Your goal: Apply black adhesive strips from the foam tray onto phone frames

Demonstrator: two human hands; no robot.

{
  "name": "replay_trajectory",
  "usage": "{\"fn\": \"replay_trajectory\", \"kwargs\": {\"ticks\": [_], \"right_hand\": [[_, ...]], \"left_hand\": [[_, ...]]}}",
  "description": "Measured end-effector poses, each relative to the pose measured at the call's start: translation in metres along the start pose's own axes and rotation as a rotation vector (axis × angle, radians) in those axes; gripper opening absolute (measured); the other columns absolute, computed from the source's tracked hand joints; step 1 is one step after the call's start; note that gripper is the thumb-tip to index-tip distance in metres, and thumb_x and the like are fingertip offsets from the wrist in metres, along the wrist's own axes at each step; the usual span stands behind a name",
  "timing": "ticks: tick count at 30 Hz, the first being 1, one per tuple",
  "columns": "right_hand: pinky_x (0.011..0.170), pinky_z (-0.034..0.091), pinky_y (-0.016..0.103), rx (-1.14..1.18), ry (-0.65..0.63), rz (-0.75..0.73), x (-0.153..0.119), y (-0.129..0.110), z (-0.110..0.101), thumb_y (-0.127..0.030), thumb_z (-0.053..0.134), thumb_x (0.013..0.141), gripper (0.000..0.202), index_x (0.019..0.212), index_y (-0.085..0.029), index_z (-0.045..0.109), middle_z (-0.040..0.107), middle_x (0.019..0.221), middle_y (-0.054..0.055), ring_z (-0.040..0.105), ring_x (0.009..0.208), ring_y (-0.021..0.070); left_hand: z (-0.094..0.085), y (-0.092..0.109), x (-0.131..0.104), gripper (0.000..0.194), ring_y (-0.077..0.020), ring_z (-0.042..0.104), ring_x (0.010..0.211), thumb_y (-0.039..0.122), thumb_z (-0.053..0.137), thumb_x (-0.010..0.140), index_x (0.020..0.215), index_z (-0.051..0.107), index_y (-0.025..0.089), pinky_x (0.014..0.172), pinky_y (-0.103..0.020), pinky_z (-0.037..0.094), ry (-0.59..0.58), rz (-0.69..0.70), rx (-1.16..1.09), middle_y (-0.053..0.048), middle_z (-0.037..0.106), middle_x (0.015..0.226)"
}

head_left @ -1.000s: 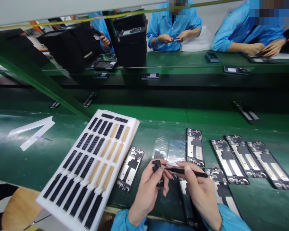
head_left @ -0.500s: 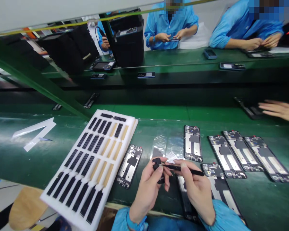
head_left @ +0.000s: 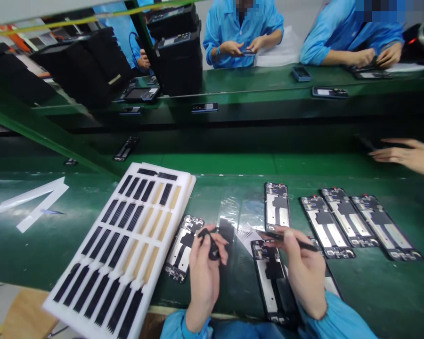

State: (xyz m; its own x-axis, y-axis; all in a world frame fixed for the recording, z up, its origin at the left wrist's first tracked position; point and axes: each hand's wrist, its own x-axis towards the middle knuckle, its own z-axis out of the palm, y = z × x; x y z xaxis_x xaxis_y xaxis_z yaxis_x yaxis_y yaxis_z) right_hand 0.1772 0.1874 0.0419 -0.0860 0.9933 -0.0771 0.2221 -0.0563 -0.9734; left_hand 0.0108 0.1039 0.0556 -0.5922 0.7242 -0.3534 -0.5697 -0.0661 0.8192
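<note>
One black part (head_left: 214, 250) — left hand (head_left: 202, 268) gripping | black tool (head_left: 274, 235) — right hand (head_left: 305, 269) pinching, now drawn away

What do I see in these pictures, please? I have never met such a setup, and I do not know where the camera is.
There is no machine: one person works with two bare hands. The view comes from a single camera worn on that person's head, looking forward and down. The left hand holds a small black piece; the right hand holds a thin black tool, perhaps tweezers. On the green bench lie what look like opened phones, clear film and a white slotted tray with black strips. At the picture's right edge is another person's hand.
</note>
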Motion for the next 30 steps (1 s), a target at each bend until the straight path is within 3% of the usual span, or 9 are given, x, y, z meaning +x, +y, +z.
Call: {"fn": "replay_trajectory", "kwargs": {"ticks": [3, 6, 9, 12, 18, 24, 30], "right_hand": [[0.062, 0.060, 0.033, -0.035, -0.031, 0.118, 0.015, 0.018, -0.015, -0.058, 0.057, 0.094, 0.044, 0.098, -0.017, 0.071, 0.078, 0.082, 0.010, 0.073, 0.067, 0.0234], [0.057, 0.058, 0.032, -0.051, -0.115, 0.127, 0.020, 0.033, -0.017, -0.061, 0.056, 0.092, 0.047, 0.093, -0.016, 0.069, 0.076, 0.074, 0.009, 0.071, 0.063, 0.0229], [0.052, 0.053, 0.029, -0.054, -0.142, 0.096, 0.018, 0.040, -0.012, -0.060, 0.055, 0.094, 0.046, 0.088, -0.016, 0.067, 0.072, 0.067, 0.007, 0.067, 0.058, 0.0200], [0.050, 0.051, 0.028, -0.074, -0.131, 0.087, 0.016, 0.042, -0.010, -0.057, 0.053, 0.096, 0.043, 0.089, -0.016, 0.067, 0.071, 0.068, 0.006, 0.062, 0.052, 0.0167], [0.051, 0.051, 0.027, -0.072, -0.125, 0.077, 0.018, 0.043, -0.011, -0.055, 0.052, 0.097, 0.043, 0.088, -0.016, 0.067, 0.072, 0.069, 0.006, 0.062, 0.052, 0.0159], [0.058, 0.057, 0.031, -0.015, -0.083, 0.022, 0.021, 0.032, -0.016, -0.055, 0.054, 0.097, 0.041, 0.090, -0.017, 0.068, 0.075, 0.074, 0.007, 0.067, 0.059, 0.0185], [0.060, 0.058, 0.032, -0.001, -0.014, -0.037, 0.060, 0.013, -0.015, -0.056, 0.058, 0.094, 0.038, 0.093, -0.019, 0.067, 0.075, 0.078, 0.007, 0.069, 0.062, 0.0190]], "left_hand": [[-0.011, -0.001, 0.006, 0.026, -0.0124, 0.053, 0.064, 0.036, 0.048, 0.101, 0.121, 0.056, 0.021, 0.062, -0.026, 0.046, 0.017, 0.151, 0.376, -0.004, 0.065, 0.090], [-0.017, -0.009, 0.007, 0.034, -0.0194, 0.062, 0.087, 0.016, 0.037, 0.100, 0.128, 0.057, 0.022, 0.081, -0.034, 0.051, -0.253, 0.315, 0.958, -0.010, 0.068, 0.109], [-0.014, -0.019, 0.006, 0.062, -0.0270, 0.058, 0.115, -0.006, 0.036, 0.084, 0.137, 0.054, 0.020, 0.099, -0.045, 0.047, -0.520, 0.518, 1.518, -0.011, 0.061, 0.136], [-0.005, -0.025, 0.006, 0.078, -0.0285, 0.057, 0.115, -0.010, 0.042, 0.072, 0.144, 0.047, 0.019, 0.094, -0.046, 0.051, -0.663, 0.612, 1.879, -0.009, 0.047, 0.153], [0.008, -0.028, 0.010, 0.076, -0.0273, 0.059, 0.104, -0.005, 0.048, 0.077, 0.149, 0.041, 0.016, 0.082, -0.044, 0.057, -0.764, 0.661, 2.067, -0.013, 0.035, 0.161], [0.003, -0.025, 0.012, 0.084, -0.0259, 0.058, 0.104, -0.009, 0.047, 0.069, 0.148, 0.044, 0.017, 0.083, -0.042, 0.056, -0.711, 0.676, 2.083, -0.007, 0.035, 0.161], [0.013, -0.013, 0.035, 0.081, -0.0271, 0.059, 0.107, -0.010, 0.045, 0.070, 0.147, 0.047, 0.018, 0.083, -0.041, 0.057, -0.664, 0.687, 2.136, -0.007, 0.039, 0.159]]}}
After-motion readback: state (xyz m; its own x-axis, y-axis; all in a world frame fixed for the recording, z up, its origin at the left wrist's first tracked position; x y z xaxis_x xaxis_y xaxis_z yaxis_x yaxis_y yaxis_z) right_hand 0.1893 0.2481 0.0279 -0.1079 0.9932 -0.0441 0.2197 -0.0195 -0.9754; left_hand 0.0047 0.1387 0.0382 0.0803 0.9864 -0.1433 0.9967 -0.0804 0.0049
